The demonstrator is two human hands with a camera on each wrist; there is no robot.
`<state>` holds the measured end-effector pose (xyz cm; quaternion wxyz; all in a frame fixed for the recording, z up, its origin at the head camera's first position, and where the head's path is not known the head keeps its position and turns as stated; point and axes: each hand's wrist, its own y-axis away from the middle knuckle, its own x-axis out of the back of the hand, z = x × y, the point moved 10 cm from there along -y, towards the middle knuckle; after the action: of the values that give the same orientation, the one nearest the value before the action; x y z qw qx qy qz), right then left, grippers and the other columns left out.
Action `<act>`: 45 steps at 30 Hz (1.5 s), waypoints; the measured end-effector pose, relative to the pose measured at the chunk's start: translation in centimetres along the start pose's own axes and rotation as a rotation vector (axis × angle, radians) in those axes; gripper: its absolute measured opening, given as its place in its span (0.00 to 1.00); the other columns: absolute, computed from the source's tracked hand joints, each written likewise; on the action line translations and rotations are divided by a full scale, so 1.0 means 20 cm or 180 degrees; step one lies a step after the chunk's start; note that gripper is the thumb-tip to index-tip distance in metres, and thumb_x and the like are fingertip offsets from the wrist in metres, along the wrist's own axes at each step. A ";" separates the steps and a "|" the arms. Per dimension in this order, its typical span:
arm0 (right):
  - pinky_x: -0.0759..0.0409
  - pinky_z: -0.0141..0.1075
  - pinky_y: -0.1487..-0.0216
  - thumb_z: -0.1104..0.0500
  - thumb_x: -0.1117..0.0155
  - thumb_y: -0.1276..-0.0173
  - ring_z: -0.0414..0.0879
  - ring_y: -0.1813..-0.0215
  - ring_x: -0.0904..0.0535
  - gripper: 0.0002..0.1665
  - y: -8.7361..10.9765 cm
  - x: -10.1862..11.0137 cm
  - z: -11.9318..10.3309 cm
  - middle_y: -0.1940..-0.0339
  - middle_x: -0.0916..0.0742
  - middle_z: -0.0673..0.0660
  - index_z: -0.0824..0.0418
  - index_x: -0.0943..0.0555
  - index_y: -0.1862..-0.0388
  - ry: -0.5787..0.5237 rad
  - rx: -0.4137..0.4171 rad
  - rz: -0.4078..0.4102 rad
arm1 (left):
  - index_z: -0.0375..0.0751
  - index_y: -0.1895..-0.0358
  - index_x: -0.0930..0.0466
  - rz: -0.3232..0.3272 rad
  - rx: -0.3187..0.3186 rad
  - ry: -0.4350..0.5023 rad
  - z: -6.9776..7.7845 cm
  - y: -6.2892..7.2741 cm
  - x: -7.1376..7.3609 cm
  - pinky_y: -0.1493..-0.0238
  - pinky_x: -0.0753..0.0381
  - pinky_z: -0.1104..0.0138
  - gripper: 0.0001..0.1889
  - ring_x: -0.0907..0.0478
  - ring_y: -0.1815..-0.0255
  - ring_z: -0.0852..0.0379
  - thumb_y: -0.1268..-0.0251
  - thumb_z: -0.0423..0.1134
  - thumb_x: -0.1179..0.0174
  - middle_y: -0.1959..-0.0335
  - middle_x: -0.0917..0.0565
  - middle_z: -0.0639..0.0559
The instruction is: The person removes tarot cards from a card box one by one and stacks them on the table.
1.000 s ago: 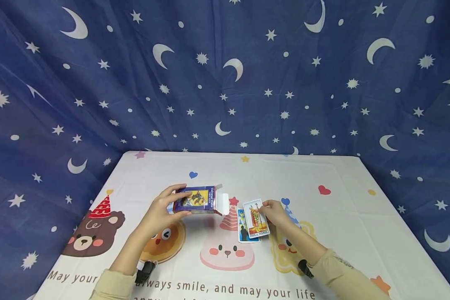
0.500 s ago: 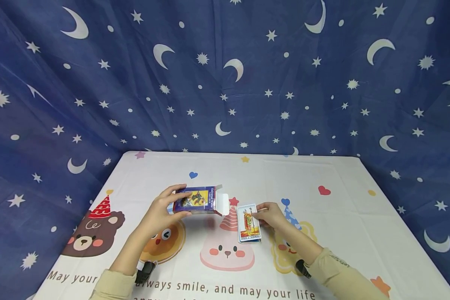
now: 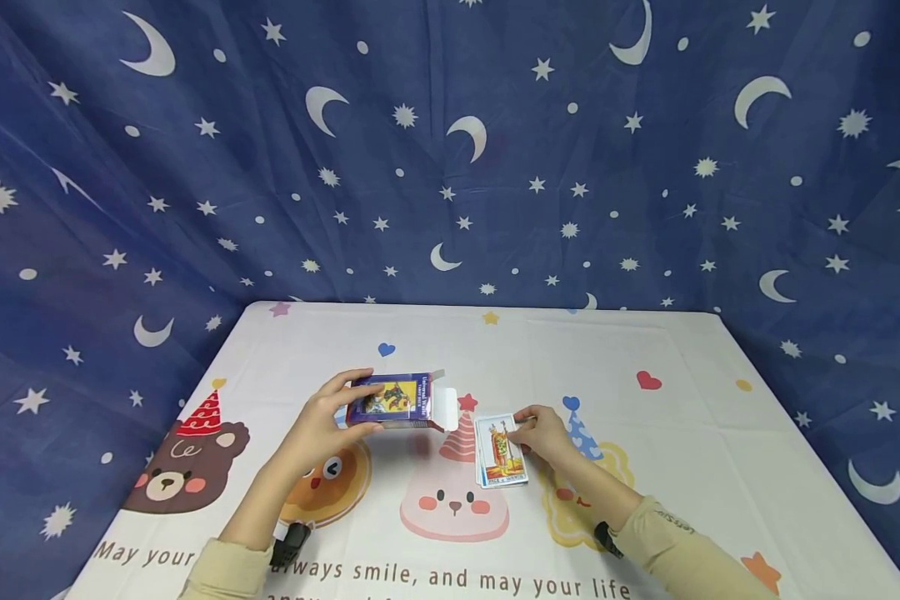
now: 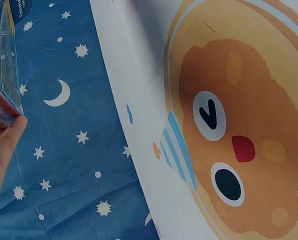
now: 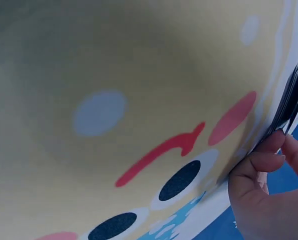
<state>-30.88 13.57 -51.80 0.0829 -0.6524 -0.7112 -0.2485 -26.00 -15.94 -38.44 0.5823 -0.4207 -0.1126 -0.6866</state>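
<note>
In the head view my left hand grips a blue and purple tarot card box, its end flap open toward the right. The left wrist view shows the box's glossy corner with fingertips against it. To the right of the box is a small stack of tarot cards, face up, with a figure in an orange tunic on top. My right hand pinches the stack's upper right edge. In the right wrist view the stack appears edge-on, between thumb and fingers.
A white tablecloth printed with cartoon animals, hearts and lettering covers the table. Behind it hangs a dark blue curtain with moons and stars. Black straps sit by the wrists.
The right hand has brought the top card leftward over the blue card beneath, then the stack has shifted slightly down and right. The left hand and box have stayed still.
</note>
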 end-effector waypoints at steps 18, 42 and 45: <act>0.34 0.26 0.81 0.71 0.34 0.46 0.39 0.83 0.32 0.20 0.00 -0.02 -0.02 0.85 0.27 0.50 0.70 0.26 0.53 0.0347 0.0144 0.0029 | 0.41 0.45 0.21 -0.0014 0.0025 -0.0010 0.00 0.00 0.00 0.45 0.22 0.53 0.27 0.28 0.41 0.43 0.53 0.37 0.27 0.36 0.30 0.45; 0.29 0.32 0.70 0.62 0.31 0.43 0.43 0.71 0.30 0.25 0.03 -0.05 -0.12 0.71 0.24 0.55 0.65 0.26 0.47 0.1030 0.0703 -0.0215 | 0.41 0.45 0.20 -0.0028 0.0004 -0.0002 0.00 0.00 -0.01 0.44 0.23 0.53 0.27 0.28 0.39 0.43 0.54 0.37 0.27 0.36 0.29 0.45; 0.25 0.42 0.56 0.58 0.28 0.45 0.48 0.60 0.29 0.32 0.05 -0.07 -0.14 0.59 0.25 0.59 0.63 0.28 0.42 0.1247 0.0890 -0.0384 | 0.41 0.45 0.20 -0.0021 -0.0021 0.0001 0.00 0.00 -0.01 0.44 0.23 0.53 0.27 0.28 0.39 0.43 0.54 0.37 0.27 0.36 0.29 0.44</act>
<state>-30.40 11.15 -49.75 0.2936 -0.5303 -0.7467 -0.2738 -26.04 -15.76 -38.48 0.5786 -0.4221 -0.1116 -0.6889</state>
